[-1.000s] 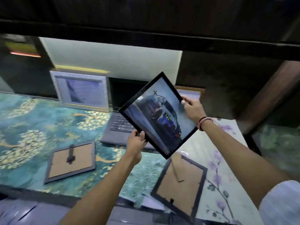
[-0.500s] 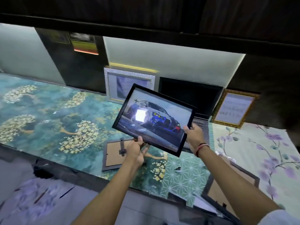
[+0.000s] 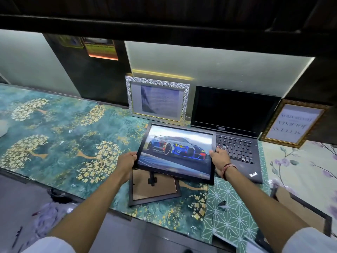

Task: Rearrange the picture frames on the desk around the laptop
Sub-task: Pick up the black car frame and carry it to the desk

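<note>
I hold a black-framed car picture (image 3: pixel 176 151) above the desk, picture side up and roughly level. My left hand (image 3: pixel 126 161) grips its left edge and my right hand (image 3: pixel 219 158) grips its right edge. The open black laptop (image 3: pixel 235 125) stands just right of it, its screen dark. A silver-framed picture (image 3: pixel 157 100) leans on the wall left of the laptop. A gold-framed text picture (image 3: pixel 295 123) leans to the laptop's right. Under the held frame a small frame (image 3: pixel 155 189) lies face down.
Another face-down frame (image 3: pixel 302 210) lies at the desk's right front corner. The desk (image 3: pixel 54 136) is covered with teal floral mats, with bare mat to the left. A dark shelf (image 3: pixel 164 22) overhangs the desk. Cards (image 3: pixel 101 49) hang on the back wall.
The car picture has come down from a raised, tilted hold to a lower, nearly level one left of the laptop keyboard. My view has shifted left and down.
</note>
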Demonstrator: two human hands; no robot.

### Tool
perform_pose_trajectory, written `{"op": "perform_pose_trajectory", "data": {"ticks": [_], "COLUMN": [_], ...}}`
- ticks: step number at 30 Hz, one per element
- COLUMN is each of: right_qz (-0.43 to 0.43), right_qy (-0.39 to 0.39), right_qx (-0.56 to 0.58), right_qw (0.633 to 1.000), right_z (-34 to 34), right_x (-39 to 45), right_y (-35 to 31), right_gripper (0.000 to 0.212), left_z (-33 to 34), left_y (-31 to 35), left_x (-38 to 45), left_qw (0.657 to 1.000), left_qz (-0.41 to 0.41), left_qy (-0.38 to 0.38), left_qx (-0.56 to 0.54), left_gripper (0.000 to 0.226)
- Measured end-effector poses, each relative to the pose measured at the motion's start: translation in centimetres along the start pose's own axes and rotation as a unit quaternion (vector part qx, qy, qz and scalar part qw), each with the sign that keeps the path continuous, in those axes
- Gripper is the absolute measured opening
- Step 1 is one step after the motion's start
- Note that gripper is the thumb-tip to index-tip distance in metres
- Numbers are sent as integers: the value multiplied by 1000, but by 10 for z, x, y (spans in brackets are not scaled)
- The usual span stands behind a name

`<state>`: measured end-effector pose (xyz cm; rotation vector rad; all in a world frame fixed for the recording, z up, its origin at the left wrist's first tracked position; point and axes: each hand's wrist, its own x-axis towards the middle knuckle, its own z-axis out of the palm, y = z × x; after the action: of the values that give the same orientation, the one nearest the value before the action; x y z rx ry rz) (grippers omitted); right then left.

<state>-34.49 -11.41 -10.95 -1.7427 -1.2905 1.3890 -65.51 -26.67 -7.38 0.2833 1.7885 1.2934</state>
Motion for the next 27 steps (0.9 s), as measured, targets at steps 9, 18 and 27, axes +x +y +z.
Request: {"op": "perform_pose_trajectory", "data": {"ticks": [9,18,27], "right_qz": [-27,-36,-23], "right_qy": [30,76,88], "right_qx": [-240,-300,-377], "right_qw": [970,950,922], "right_z": [58,112,120], "right_x": [20,30,35], "right_y": [-7,-21,-34], "right_gripper": [29,29,24], "left_z": [-32,-54,-63], "left_y": [-6,-4,3], "left_x": [88,143,169], "left_qw": [983,962,939], "left_qz": [42,46,51], "left_qy": [28,57,-10], "left_qx": [175,263,340], "left_gripper": [27,30,27]}}
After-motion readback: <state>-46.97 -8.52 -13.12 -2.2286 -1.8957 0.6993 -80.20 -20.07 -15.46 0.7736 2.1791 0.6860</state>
